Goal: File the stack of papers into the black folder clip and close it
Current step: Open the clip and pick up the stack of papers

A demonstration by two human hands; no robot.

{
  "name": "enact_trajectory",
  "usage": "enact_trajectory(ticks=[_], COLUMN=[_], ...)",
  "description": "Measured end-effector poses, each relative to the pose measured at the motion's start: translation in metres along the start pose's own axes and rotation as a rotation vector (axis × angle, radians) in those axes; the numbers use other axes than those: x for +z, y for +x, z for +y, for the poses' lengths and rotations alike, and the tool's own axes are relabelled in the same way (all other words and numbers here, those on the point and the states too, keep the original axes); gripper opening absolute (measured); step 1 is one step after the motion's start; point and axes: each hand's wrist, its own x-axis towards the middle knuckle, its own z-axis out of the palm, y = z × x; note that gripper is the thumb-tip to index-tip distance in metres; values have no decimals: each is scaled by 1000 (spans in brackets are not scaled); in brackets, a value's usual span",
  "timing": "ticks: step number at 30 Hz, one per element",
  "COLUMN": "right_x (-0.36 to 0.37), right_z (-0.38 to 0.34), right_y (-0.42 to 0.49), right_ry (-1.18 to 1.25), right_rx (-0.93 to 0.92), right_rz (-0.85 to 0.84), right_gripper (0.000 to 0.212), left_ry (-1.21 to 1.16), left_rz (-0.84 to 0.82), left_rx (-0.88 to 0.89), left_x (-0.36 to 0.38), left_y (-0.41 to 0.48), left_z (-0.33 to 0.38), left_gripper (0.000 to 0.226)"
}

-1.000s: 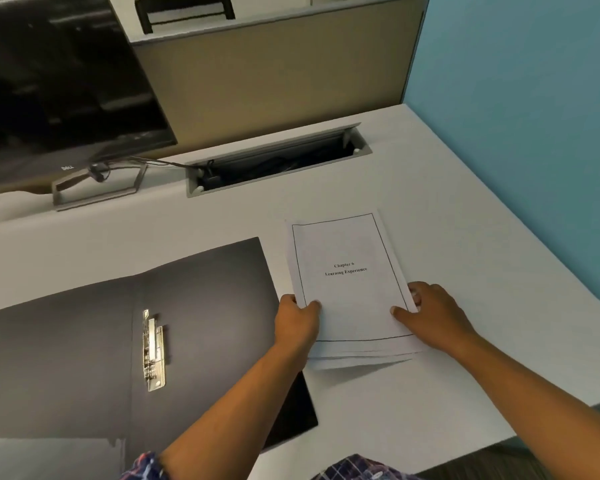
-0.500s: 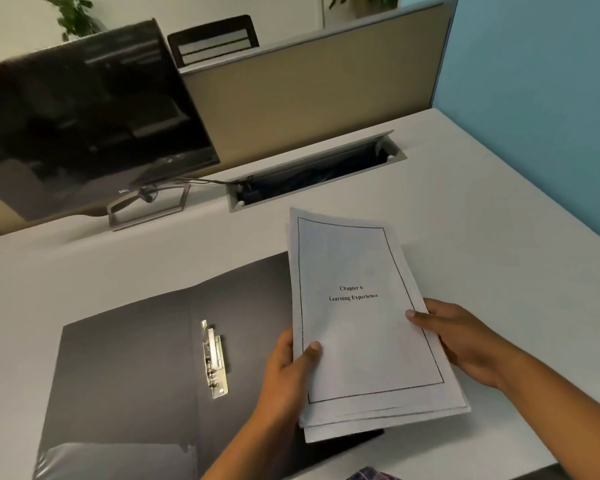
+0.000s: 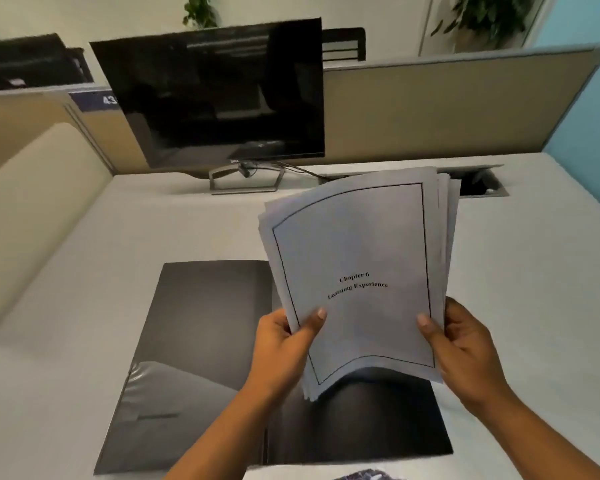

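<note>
A stack of white papers with a framed title page is held up in the air, nearly upright and slightly bowed, over the right half of the open black folder. My left hand grips the stack's lower left edge, thumb on the front page. My right hand grips its lower right edge the same way. The folder lies flat and open on the white desk. Its metal clip is hidden behind my left hand and the papers.
A dark monitor on a metal stand sits at the back of the desk. An open cable tray lies behind the papers. Partition panels fence the back and left; a blue wall is on the right.
Both hands lifted the paper stack off the desk and raised it upright over the folder. The head view swung left and up, bringing the whole monitor into sight.
</note>
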Motion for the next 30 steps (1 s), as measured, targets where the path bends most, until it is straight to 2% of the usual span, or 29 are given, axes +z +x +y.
enact_trajectory(ticks=[3, 5, 6, 7, 9, 10, 12, 13, 16, 17, 19, 21, 24, 25, 27, 28, 30], right_x=[9, 11, 12, 12, 14, 13, 14, 14, 17, 18, 19, 16, 8, 7, 9, 11, 13], right_z=[-12, -18, -19, -21, -23, -22, -20, -19, -10, -7, -4, -4, -9, -10, -4, -1, 9], right_y=[4, 7, 9, 9, 11, 11, 12, 12, 10, 9, 8, 10, 12, 13, 16, 17, 17], right_ry=[4, 21, 40, 65, 82, 91, 113, 122, 120, 116, 105, 117, 161, 161, 155, 143, 122], right_rx=[-33, -35, -31, -30, -37, -34, -13, -5, 48, 77, 107, 95, 36, 32, 46, 57, 93], right_rz=[-25, -15, -11, -13, -12, -3, 2, -9, -55, -66, -82, -93, -77, -63, -67, -76, -87], right_gripper=[26, 26, 26, 28, 39, 40, 34, 38, 64, 67, 51, 47, 71, 69, 40, 33, 32], left_ry=[-33, 5, 33, 52, 51, 39, 16, 5, 37, 49, 73, 74, 49, 53, 72, 79, 88], left_rz=[73, 112, 115, 110, 86, 74, 45, 38, 32, 42, 59, 47, -4, -15, -16, -9, 6], left_rx=[83, 147, 174, 216, 266, 278, 285, 265, 191, 175, 160, 199, 263, 257, 216, 190, 122], left_x=[-3, -5, -7, -7, -6, -5, -4, -3, 0, 1, 1, -1, -3, -4, -4, -3, -3], left_y=[0, -1, -2, -3, -6, -7, -6, -4, 0, 1, 2, 5, 8, 9, 13, 14, 17], left_z=[-3, -7, -8, -9, -6, -2, 0, 2, -2, -4, -5, -1, 6, 4, -4, -9, -18], left_gripper=[14, 51, 59, 52, 10, 8, 10, 8, 10, 13, 19, 21, 33, 34, 27, 21, 11])
